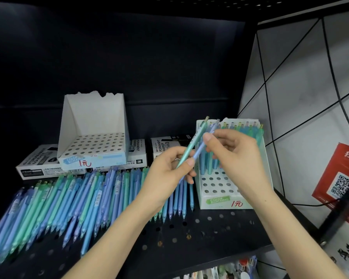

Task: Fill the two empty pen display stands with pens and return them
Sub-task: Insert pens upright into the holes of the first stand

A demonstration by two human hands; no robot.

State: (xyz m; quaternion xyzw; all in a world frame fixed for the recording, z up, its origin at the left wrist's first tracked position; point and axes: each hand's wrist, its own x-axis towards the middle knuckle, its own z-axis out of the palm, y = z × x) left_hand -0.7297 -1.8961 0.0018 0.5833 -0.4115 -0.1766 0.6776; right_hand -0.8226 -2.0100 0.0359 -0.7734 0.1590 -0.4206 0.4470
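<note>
Pens [79, 198] are fanned out in a big loose row across the left and middle of the black perforated shelf [210, 228]. They're blues, teals and greens lying side by side, tips toward the front edge.

Both hands are up just above the shelf near its right end. The left hand [165, 174] has thumb and fingers curled round the lower ends of two pens, a green pen [189, 147] and a lilac pen [198, 150], both tilted up and to the right. The right hand [236, 154] pinches the lilac pen higher up (thumb tip flat on the barrel, other fingers curled behind it).

Right behind the hands is the second stand [226, 202], standing on the shelf at the right end next to the wall. Its back rows are packed with upright pens and the front rows of holes are open. The empty stand [95, 115] is further left and back, sitting on top of some marker boxes [38, 168], with every hole I can see open.

Off to the right there's a red sign [334, 164] with a QR code, and a black cable [333, 77] running down the wall.
</note>
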